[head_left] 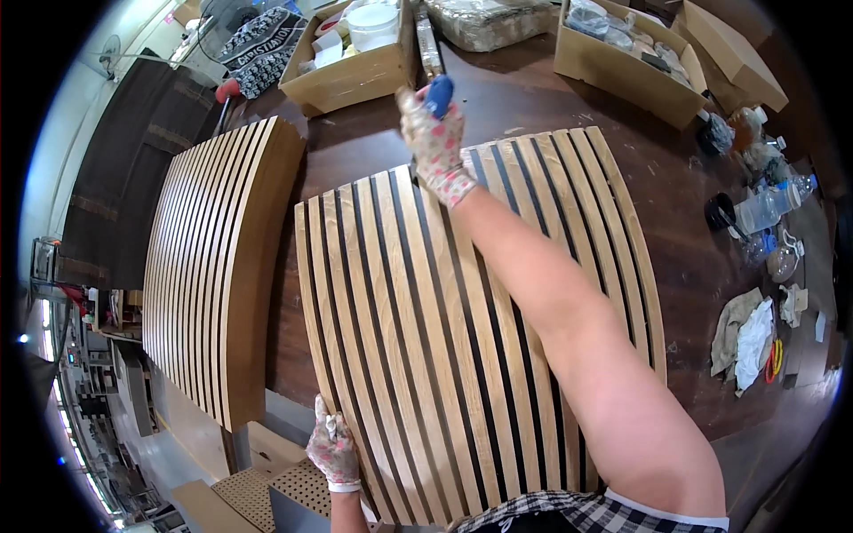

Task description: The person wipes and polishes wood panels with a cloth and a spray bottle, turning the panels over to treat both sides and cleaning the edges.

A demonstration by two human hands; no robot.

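A slatted wooden panel (418, 338), with pale slats and dark grooves between them, lies on the brown table in front of me. My right hand (435, 147), in a white glove with pink spots, is stretched out over the panel's far edge. Its fingers are closed round a tool with a rounded blue end (439, 94); the rest of the tool is mostly hidden, so its kind is unclear. My left hand (334, 449), in a matching stained glove, rests by the panel's near left edge with fingers stretched forward.
A second slatted panel (209, 266) stands at the left. Behind are open cardboard boxes (355, 75) (622, 67) and a plastic-wrapped package (489, 19). Bottles (764, 209) and rags (742, 338) lie along the right side. Perforated board (244, 497) is at lower left.
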